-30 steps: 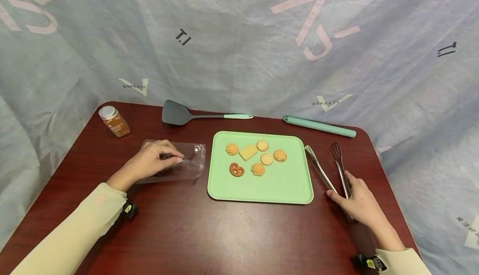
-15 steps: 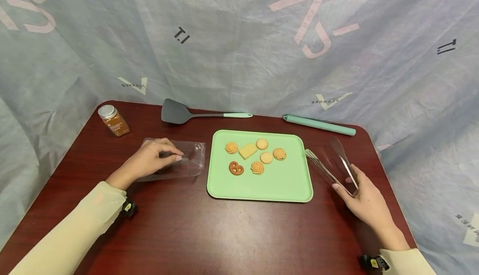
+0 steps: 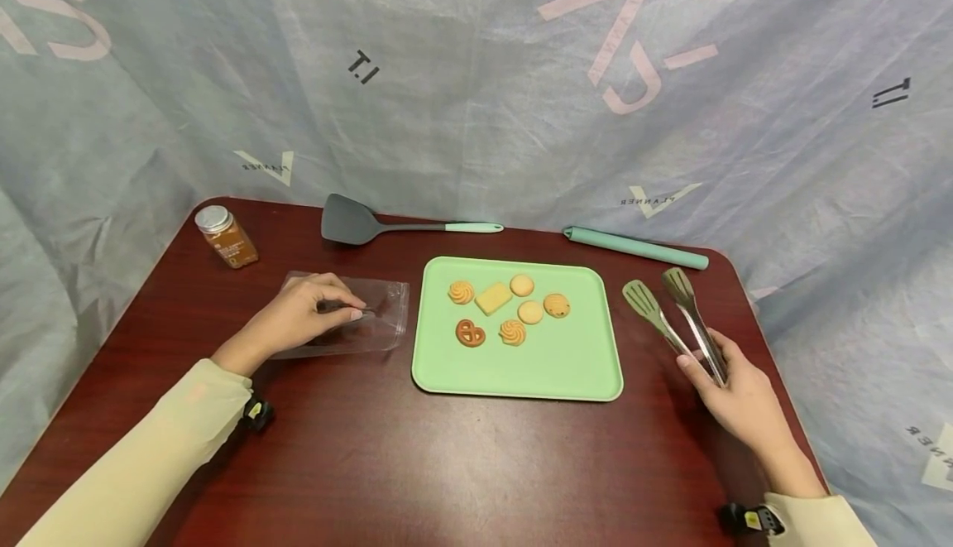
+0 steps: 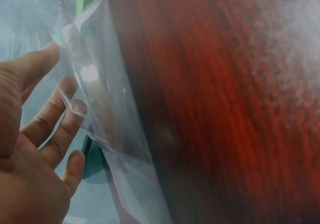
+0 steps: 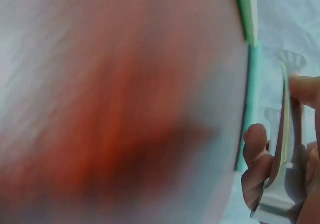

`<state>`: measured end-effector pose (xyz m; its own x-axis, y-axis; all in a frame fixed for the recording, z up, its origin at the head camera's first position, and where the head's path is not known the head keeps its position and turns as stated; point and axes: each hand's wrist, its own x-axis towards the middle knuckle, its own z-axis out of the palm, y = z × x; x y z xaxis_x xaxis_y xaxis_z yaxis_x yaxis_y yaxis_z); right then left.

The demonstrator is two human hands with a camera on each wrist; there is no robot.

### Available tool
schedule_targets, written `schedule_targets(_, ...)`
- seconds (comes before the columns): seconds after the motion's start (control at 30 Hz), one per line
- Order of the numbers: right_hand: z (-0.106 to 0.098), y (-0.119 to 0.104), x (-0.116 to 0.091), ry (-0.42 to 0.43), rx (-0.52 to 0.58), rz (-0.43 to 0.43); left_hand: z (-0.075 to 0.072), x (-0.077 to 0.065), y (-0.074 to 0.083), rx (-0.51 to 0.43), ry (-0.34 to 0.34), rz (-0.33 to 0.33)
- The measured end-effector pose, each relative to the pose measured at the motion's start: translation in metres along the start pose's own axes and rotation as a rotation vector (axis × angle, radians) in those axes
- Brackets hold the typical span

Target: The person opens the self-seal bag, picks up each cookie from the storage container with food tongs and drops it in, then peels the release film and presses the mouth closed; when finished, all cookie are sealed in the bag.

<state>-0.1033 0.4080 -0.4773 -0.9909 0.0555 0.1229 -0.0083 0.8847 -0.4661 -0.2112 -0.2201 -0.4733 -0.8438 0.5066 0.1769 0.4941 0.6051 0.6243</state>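
My left hand [image 3: 305, 315] pinches the upper film of a clear plastic bag [image 3: 387, 295] between thumb and fingers; the bag lies flat, its zip end toward the tray. In the left wrist view the film of the bag [image 4: 100, 83] rises at the fingertips. My right hand [image 3: 744, 394] grips metal tongs [image 3: 703, 332], whose slotted ends stand apart and point away from me. In the right wrist view the hinge end of the tongs [image 5: 280, 199] shows by the palm. Between the hands a green tray [image 3: 514, 377] bears several biscuits [image 3: 512, 333] and a pretzel [image 3: 470, 333].
A grey spatula [image 3: 353, 223] with a mint handle lies along the table's back edge. A teal stick-like tool [image 3: 640, 249] lies at the back right. At the back left a silver-lidded spice jar [image 3: 229, 241] rests. A printed cloth [image 3: 462, 100] hangs behind the table.
My right hand has lifted the tongs off the table and moved slightly right; their slotted ends have turned upward and drawn closer together. My left hand stays at the bag.
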Motion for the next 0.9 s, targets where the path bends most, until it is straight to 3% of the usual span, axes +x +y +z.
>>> schedule_targets(0.1,-0.001,-0.010,0.002,0.010,0.031,-0.046,0.000,0.000,0.001,-0.005,0.006,0.007)
schedule_targets(0.27,0.004,-0.029,0.006,-0.078,0.068,-0.294,0.001,0.000,0.001,-0.002,0.011,0.018)
schedule_targets(0.47,0.008,-0.052,0.015,-0.149,-0.072,-0.538,0.002,0.000,0.001,0.000,0.012,0.018)
schedule_targets(0.57,0.010,-0.060,0.022,-0.163,-0.109,-0.596,0.002,0.000,0.002,-0.003,0.013,0.015)
schedule_targets(0.9,0.019,-0.075,0.038,-0.197,-0.165,-0.652,0.004,0.002,0.002,-0.010,0.026,0.021)
